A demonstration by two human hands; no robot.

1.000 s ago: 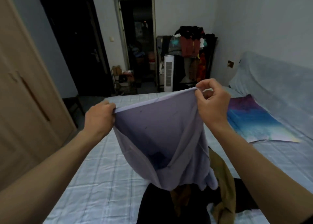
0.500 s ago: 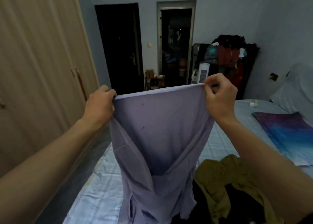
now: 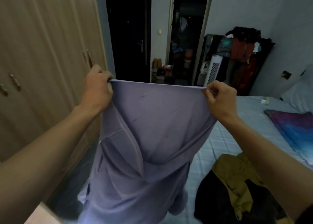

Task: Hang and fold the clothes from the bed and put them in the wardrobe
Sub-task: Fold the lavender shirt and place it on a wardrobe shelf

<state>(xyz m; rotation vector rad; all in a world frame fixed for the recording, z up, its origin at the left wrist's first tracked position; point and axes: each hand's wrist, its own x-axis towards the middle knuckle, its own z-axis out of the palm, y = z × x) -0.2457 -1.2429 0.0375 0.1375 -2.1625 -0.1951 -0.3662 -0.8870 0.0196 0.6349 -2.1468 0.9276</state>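
A lilac shirt [image 3: 152,130] hangs in front of me, stretched flat along its top edge. My left hand [image 3: 97,90] grips the top left corner and my right hand [image 3: 220,98] pinches the top right corner. The shirt's collar and button placket hang low at the left. On the bed [image 3: 225,139] at the lower right lie an olive garment [image 3: 237,174] and a black garment [image 3: 215,198]. The wooden wardrobe [image 3: 42,63] stands at the left with its doors closed.
A purple and blue printed cloth [image 3: 294,130] lies on the right of the bed. A dark door [image 3: 128,34] and an open doorway [image 3: 186,37] are at the back. A white tower fan [image 3: 213,69] and a full clothes rack [image 3: 240,54] stand by the far wall.
I have turned left toward the wardrobe and lifted the shirt clear of the bed. Both hands keep hold of its top corners and it hangs lower and fuller.
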